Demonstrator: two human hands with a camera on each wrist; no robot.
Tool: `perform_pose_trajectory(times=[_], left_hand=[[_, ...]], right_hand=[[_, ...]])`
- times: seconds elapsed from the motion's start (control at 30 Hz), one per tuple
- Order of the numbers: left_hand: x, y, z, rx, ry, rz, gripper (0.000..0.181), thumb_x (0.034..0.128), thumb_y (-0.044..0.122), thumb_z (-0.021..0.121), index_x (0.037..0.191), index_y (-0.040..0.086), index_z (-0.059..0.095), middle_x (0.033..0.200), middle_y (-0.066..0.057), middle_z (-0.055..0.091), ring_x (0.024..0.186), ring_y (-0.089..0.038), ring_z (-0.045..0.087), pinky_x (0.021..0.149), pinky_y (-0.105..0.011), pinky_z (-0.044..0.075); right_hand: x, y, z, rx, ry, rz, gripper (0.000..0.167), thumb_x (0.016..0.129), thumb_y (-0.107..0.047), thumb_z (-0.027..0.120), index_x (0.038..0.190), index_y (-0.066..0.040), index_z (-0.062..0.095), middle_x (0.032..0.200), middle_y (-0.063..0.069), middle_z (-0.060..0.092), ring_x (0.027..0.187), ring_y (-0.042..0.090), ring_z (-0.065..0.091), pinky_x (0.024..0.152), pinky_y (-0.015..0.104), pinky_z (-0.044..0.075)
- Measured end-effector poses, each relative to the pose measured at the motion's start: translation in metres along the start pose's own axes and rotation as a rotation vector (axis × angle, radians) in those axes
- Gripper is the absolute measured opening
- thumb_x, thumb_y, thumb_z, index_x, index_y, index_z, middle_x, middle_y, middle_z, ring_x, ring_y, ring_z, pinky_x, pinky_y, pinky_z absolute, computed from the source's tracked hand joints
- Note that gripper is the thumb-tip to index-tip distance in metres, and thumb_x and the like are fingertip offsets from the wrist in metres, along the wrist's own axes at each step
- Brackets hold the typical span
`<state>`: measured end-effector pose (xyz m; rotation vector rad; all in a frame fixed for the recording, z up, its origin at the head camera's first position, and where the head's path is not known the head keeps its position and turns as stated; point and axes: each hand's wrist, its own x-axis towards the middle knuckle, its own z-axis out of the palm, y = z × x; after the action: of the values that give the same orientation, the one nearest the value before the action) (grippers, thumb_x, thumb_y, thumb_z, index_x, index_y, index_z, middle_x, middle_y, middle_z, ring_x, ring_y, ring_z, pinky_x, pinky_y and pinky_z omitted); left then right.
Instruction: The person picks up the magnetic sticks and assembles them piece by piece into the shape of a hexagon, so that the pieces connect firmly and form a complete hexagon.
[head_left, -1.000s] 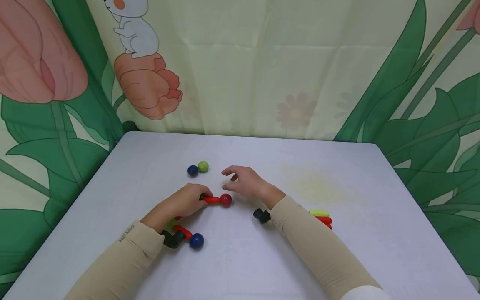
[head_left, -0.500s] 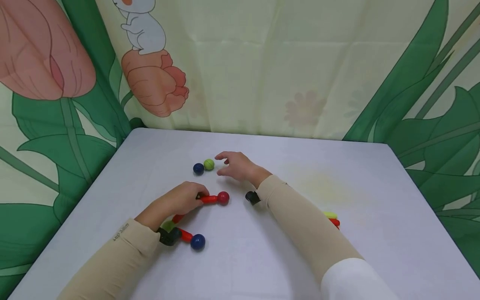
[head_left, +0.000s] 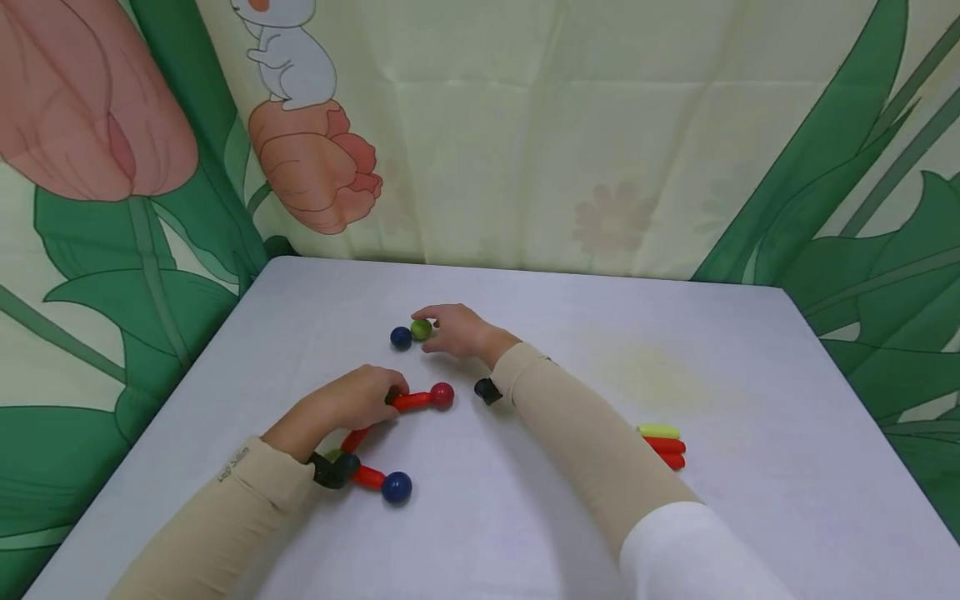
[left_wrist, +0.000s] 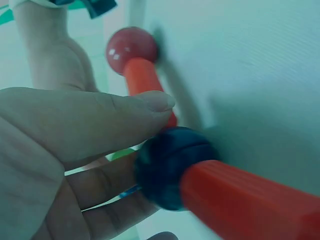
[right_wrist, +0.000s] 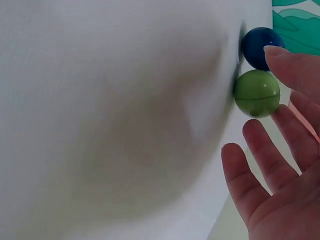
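My left hand (head_left: pixel 358 400) grips a joined ball-and-stick piece. In the left wrist view, its thumb and fingers hold a dark blue ball (left_wrist: pixel 172 167) where two red sticks (left_wrist: pixel 250 200) meet. A red ball (head_left: pixel 442 396) caps the far stick. Near my left wrist, another red stick (head_left: pixel 368 477) ends in a blue ball (head_left: pixel 397 487); a green ball beside it is partly hidden. My right hand (head_left: pixel 457 331) reaches around a loose green ball (right_wrist: pixel 257 94), fingers spread, thumb and fingers on either side. Whether they touch it I cannot tell. A loose blue ball (right_wrist: pixel 262 47) sits beside the green one.
Loose yellow-green (head_left: pixel 658 431) and red sticks (head_left: pixel 663 445) lie together on the right, partly behind my right forearm. The white table (head_left: pixel 570 533) ends at a printed curtain (head_left: pixel 510 167) at the back. Black cameras (head_left: pixel 487 390) sit at both wrists.
My right hand has moved left and away from me to the loose green ball. My left hand keeps its grip on the joined piece, shifting only slightly.
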<state>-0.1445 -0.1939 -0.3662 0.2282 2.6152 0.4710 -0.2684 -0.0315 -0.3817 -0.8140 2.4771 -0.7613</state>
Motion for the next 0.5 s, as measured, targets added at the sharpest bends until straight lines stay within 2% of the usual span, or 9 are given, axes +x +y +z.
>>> perform_pose_trajectory(times=[0.13, 0.33, 0.43, 0.5], left_hand=[[-0.0002, 0.0061, -0.0038, 0.003, -0.014, -0.013, 0.036, 0.0888, 0.011, 0.076, 0.123, 0.008, 0.067, 0.104, -0.005, 0.065, 0.094, -0.021, 0.059, 0.085, -0.038, 0.056], [0.0039, 0.0109, -0.0063, 0.011, -0.012, -0.041, 0.036, 0.0898, 0.012, 0.075, 0.124, 0.010, 0.067, 0.109, -0.005, 0.066, 0.095, -0.020, 0.059, 0.083, -0.036, 0.056], [0.0052, 0.0095, -0.0072, -0.006, -0.002, -0.024, 0.034, 0.0910, 0.012, 0.074, 0.124, 0.009, 0.067, 0.109, -0.006, 0.066, 0.095, -0.021, 0.060, 0.083, -0.036, 0.056], [0.0062, 0.0060, -0.0096, -0.023, 0.041, 0.011, 0.033, 0.0921, 0.012, 0.072, 0.124, 0.007, 0.067, 0.111, -0.008, 0.066, 0.097, -0.023, 0.061, 0.084, -0.037, 0.056]], right_hand=[[0.0017, -0.0014, 0.0025, -0.026, 0.013, 0.006, 0.057, 0.094, -0.017, 0.071, 0.148, -0.019, 0.051, 0.143, 0.007, 0.054, 0.127, 0.024, 0.049, 0.103, 0.036, 0.044], [0.0030, 0.0006, 0.0013, -0.116, 0.060, -0.022, 0.047, 0.096, -0.016, 0.067, 0.142, -0.014, 0.057, 0.140, 0.007, 0.056, 0.131, 0.023, 0.048, 0.111, 0.036, 0.037], [0.0045, 0.0019, 0.0019, -0.133, 0.074, -0.035, 0.044, 0.096, -0.017, 0.066, 0.139, -0.012, 0.059, 0.139, 0.007, 0.057, 0.132, 0.023, 0.047, 0.112, 0.036, 0.035], [0.0057, 0.0020, 0.0031, -0.140, 0.075, -0.043, 0.045, 0.096, -0.018, 0.067, 0.140, -0.012, 0.058, 0.140, 0.007, 0.056, 0.133, 0.024, 0.047, 0.112, 0.036, 0.034]])
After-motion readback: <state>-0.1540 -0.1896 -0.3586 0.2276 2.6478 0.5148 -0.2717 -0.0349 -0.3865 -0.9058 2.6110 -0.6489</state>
